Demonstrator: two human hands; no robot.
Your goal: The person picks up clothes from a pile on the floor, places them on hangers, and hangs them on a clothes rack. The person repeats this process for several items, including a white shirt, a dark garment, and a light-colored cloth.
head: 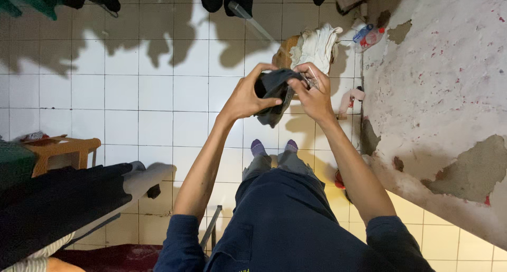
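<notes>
I see my left hand point(244, 99) and right hand point(315, 95) both gripping a dark grey cloth point(274, 95), centre frame above the tiled floor point(158, 92). A loosened pinch could drop it.

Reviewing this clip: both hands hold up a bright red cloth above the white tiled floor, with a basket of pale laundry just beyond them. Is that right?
Not quite. In the head view the cloth gripped by the left hand and right hand is dark grey, not bright red. The rest stands: it is held above the white tiled floor, with the basket of pale laundry just beyond.
</notes>
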